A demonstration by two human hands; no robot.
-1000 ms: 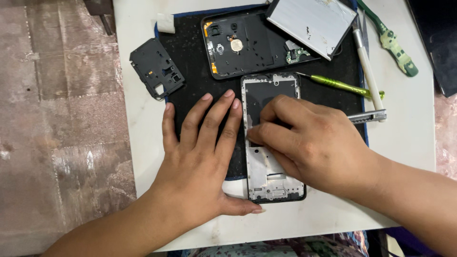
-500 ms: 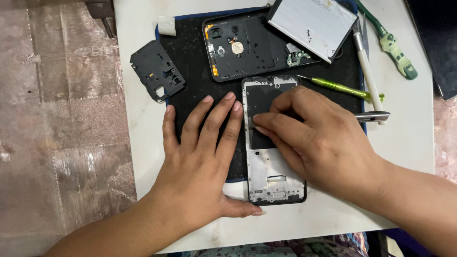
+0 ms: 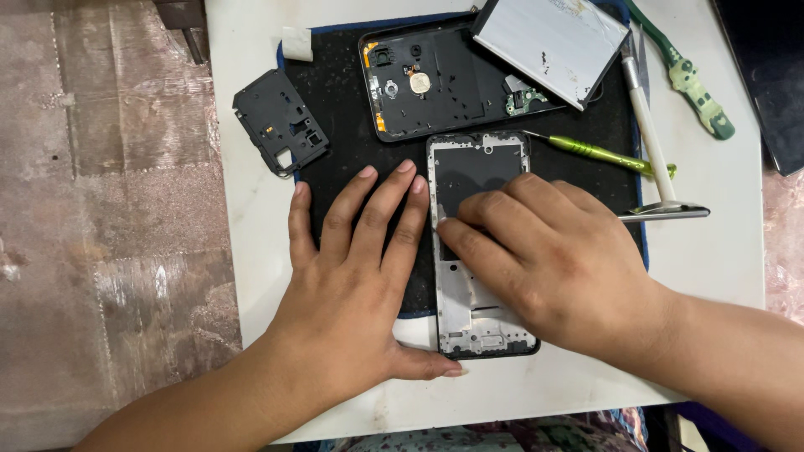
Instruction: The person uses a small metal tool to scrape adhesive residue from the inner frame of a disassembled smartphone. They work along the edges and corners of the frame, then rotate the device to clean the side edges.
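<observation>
Phone frame (image 3: 479, 322), stripped and silver inside, lies upright on the black mat (image 3: 352, 109) atop a white table (image 3: 729, 251). Her left hand (image 3: 356, 285) rests flat beside it, fingers spread narrow, thumb along its lower edge. Right hand (image 3: 569, 259) lies over the frame, fingers pressed on its dark upper panel, holding nothing. Beyond sit another opened phone body (image 3: 435, 79), a grey battery (image 3: 548, 46), a small black cover (image 3: 279, 121) and a green screwdriver (image 3: 599, 153).

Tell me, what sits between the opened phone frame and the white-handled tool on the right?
In the head view, a green screwdriver lies on the black mat, between the phone frame and the white-handled tool.
</observation>
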